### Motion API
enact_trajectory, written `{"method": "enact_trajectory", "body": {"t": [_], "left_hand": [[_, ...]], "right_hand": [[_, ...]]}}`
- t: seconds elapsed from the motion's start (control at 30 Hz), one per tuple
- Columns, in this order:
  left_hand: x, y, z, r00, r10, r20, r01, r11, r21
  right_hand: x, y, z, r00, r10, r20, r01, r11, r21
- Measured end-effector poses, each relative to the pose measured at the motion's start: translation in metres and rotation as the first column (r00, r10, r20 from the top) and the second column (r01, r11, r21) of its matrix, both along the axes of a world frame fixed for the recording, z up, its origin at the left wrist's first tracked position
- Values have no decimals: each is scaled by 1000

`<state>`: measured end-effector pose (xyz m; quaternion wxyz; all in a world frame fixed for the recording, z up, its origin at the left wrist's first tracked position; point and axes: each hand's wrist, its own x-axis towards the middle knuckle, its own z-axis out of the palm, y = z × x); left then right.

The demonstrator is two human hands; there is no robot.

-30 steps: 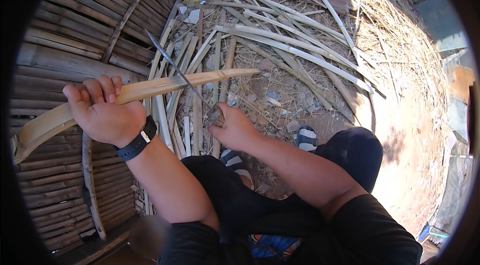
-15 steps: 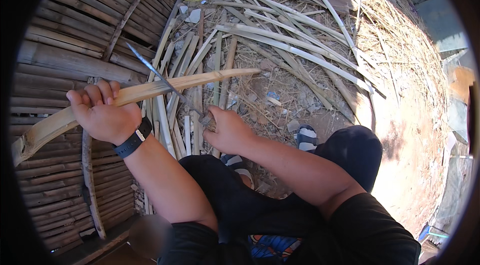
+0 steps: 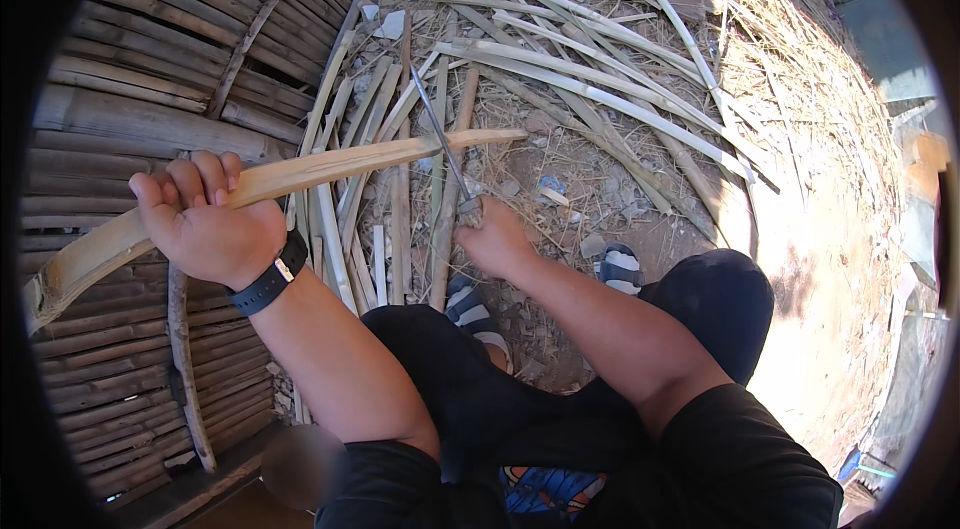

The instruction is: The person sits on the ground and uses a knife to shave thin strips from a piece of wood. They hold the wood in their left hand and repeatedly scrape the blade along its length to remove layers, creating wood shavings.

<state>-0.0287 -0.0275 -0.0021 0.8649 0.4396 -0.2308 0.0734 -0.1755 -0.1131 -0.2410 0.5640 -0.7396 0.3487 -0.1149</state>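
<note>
A long, pale bamboo strip (image 3: 340, 164) reaches from the left edge across to a narrow tip over the ground. My left hand (image 3: 212, 219), with a dark watch at the wrist, is closed around the strip's middle part. In my right hand (image 3: 495, 239) is the handle of a long, thin-bladed knife (image 3: 432, 109). Its blade crosses the strip near the narrow end and points away from me. The fingers of my right hand wrap the handle, which is mostly hidden.
To the left rises a bamboo slat wall (image 3: 110, 169). Split bamboo strips (image 3: 600, 79) lie heaped on the ground ahead, with shavings (image 3: 800, 69) scattered to the right. Shorter pieces (image 3: 330, 219) lie beside the wall. My sandalled feet (image 3: 620, 269) rest among debris below my hands.
The knife has slid to the right along the strip toward its narrow tip, and its blade stands more upright in view. My right hand moved with it; my left hand has stayed nearly still.
</note>
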Motion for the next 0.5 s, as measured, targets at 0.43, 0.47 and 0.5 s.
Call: {"method": "enact_trajectory", "body": {"t": [0.43,0.47,0.5], "left_hand": [[26,22,-8,969,-231,85,233,972,-16],[24,21,-9,962,-258,93,260,966,-7],[22,21,-10,966,-242,91,244,970,-7]], "right_hand": [[-3,-18,21,990,109,-86,-104,992,68],[-1,-11,29,992,119,-51,-118,993,18],[1,-5,37,991,132,-16,-132,991,-31]]}}
